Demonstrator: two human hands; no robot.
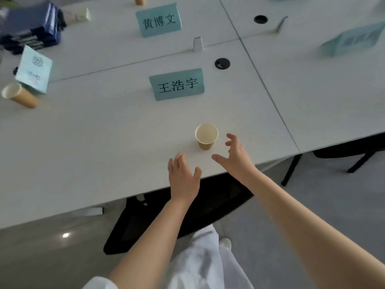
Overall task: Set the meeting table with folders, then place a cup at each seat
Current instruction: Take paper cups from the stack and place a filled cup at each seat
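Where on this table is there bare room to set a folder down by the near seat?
Widest bare patch: left of the cup, between the near name card, the table edge and the far-left cup. Also bare right of the seam, before the tilted card. Crowded: the far-left corner, with the folder stack, and around the left hand and right hand.

Bare forearms, white trousers (200, 265), a white shoe (225, 244).
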